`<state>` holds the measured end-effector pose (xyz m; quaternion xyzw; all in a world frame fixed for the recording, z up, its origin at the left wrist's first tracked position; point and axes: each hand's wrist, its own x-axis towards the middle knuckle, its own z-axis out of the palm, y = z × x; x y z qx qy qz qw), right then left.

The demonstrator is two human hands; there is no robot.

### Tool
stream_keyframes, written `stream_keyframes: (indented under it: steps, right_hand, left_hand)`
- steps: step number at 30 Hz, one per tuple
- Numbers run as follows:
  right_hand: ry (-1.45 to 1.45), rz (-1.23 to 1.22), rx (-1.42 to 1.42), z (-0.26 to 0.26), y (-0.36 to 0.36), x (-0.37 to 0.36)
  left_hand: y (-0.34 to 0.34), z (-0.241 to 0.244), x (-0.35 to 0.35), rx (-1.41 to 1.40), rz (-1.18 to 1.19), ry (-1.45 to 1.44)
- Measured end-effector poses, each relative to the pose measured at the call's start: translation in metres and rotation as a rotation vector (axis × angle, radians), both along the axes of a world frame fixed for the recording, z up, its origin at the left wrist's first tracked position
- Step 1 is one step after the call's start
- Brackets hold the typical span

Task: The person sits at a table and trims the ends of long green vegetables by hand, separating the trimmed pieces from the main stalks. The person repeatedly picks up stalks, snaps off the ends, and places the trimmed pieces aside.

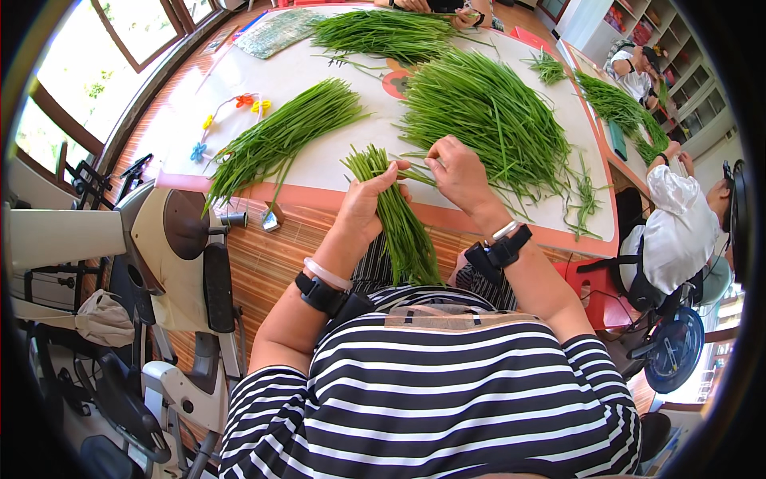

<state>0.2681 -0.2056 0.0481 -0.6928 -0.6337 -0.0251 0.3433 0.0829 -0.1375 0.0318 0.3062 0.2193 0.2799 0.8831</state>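
Note:
My left hand grips a bundle of green chives, its cut ends upward and its leafy tips hanging past the table edge towards my lap. Just right of it, my right hand has thumb and fingers pinched together. A few thin chive blades run between the two hands and appear to be in that pinch, partly hidden by the fingers. Beyond my right hand lies a large heap of chives. To the left, a smaller pile of chives reaches over the table's front edge.
Loose blades lie at the right of the white table cover. A flower-decorated cord rests at left. Across the table, a person's hands are beside another chive pile. Exercise equipment stands left; a seated person is right.

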Motion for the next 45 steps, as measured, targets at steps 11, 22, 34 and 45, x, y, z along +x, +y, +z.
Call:
stream_keyframes:
  steps: [11,22,34,45]
  right_hand:
    - [0.404,0.172,0.004,0.014,-0.016,-0.025]
    - [0.336,0.068,-0.017,0.000,-0.020,0.003]
    - [0.700,0.230,-0.210,0.006,-0.029,-0.030]
    - [1.017,0.195,-0.126,0.014,-0.034,-0.011]
  left_hand:
    - [-0.004,-0.004,0.009,0.010,0.094,0.006]
    - [-0.001,-0.024,-0.012,0.259,0.001,-0.260]
    - [-0.001,-0.019,-0.005,0.078,0.037,-0.138]
    - [-0.003,-0.017,0.001,0.038,0.104,-0.115]
